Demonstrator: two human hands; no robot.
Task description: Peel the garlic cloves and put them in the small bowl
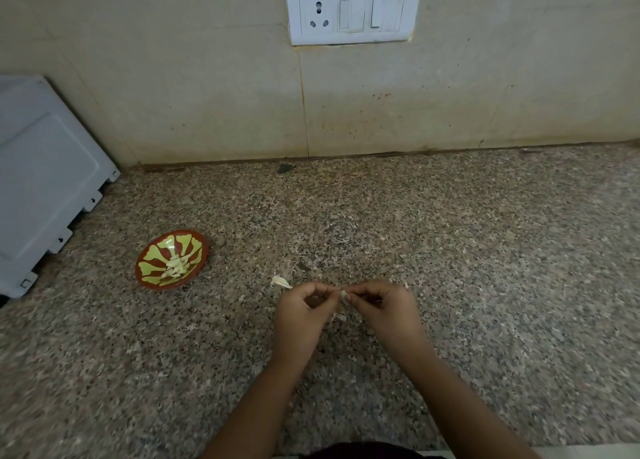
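Grey plastic fills the far left, where a boxy appliance (45, 181) stands to the left of the small bowl (152, 268), apart from it. Both rest on a speckled granite countertop (502, 251) that runs back to a tiled wall (207, 95).

The small bowl is red-brown at the rim with a yellow-green radial pattern inside, and it sits upright. A little heap of pale peeled cloves (176, 266) lies at its bottom.

Right of the bowl and farther back, at the foot of the wall, is a small dark speck (285, 168). Right of the bowl and slightly nearer the person, a curled scrap of garlic skin (280, 281) lies on the stone, just beside the left hand (301, 315). That hand is well to the right of the bowl. Its thumb and forefinger are pressed together on the left end of a garlic clove (344, 295), and the other fingers curl in beneath.

The clove is held between the two hands over the counter, right of the bowl and outside it. Whether skin is on it cannot be told.

High above and to the right of the bowl, a white switch plate (353, 10) with one socket and two rocker switches is set into the wall. A few reddish spots (381, 95) mark the tile up and to the right of the bowl.

Farthest right of the bowl, the right hand (384, 311) pinches the clove's other end between thumb tip and forefinger tip, with the remaining fingers folded toward the palm.
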